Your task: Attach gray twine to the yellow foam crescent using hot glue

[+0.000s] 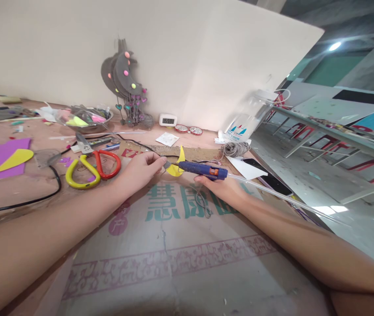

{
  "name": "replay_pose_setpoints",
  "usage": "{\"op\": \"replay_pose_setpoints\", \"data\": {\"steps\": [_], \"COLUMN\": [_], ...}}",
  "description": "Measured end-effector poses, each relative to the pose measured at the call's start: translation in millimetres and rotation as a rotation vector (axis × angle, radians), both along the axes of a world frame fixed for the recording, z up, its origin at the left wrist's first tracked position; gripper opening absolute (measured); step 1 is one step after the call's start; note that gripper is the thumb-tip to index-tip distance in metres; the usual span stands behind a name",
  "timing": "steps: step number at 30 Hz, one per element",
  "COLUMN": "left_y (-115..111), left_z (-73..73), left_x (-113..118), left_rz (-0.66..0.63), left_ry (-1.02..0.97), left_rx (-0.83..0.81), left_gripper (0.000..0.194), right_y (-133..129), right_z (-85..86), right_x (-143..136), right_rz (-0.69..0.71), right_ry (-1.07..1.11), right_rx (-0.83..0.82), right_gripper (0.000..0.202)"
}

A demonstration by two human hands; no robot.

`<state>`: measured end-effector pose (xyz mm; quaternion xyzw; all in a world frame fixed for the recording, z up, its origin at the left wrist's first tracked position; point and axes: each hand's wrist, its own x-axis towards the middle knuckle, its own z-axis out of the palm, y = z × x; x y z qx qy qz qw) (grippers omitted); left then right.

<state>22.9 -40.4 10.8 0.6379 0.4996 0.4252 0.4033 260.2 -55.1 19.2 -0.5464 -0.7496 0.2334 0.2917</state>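
Observation:
In the head view my right hand [221, 188] is wrapped round a blue glue gun [203, 170], and a long clear glue stick [272, 192] runs out of its back. The nozzle points left toward my left hand [144, 166]. Between thumb and fingers, that hand pinches a small grey piece [166, 165], whose exact kind I cannot make out. A yellow crescent cutout [175, 170] shows just behind the nozzle; whether it is touched or held is unclear. Below the gun hangs a loop of grey string [202, 202].
Scissors [83, 172] with yellow and red handles lie left, near purple sheet [16, 149] and a black cable [42, 199]. Behind stand a metal bowl [108, 119], grey moon ornaments [124, 74], a digital clock [168, 120], and a plastic jug [246, 123]. A phone [274, 180] lies right.

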Motion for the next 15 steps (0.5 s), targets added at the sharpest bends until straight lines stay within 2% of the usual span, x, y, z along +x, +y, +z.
{"op": "replay_pose_setpoints", "data": {"steps": [12, 15], "left_y": [-0.3, 0.1], "left_z": [-0.4, -0.3], "left_x": [-0.2, -0.3], "left_rz": [-0.006, -0.006], "left_ry": [0.006, 0.012], "left_rx": [-0.004, 0.005], "left_gripper": [0.032, 0.032], "right_y": [-2.2, -2.4], "right_z": [1.8, 1.5], "right_x": [-0.1, -0.8], "right_rz": [0.090, 0.068], "right_ry": [-0.036, -0.009], "right_rx": [0.025, 0.041], "right_gripper": [0.033, 0.031]}}
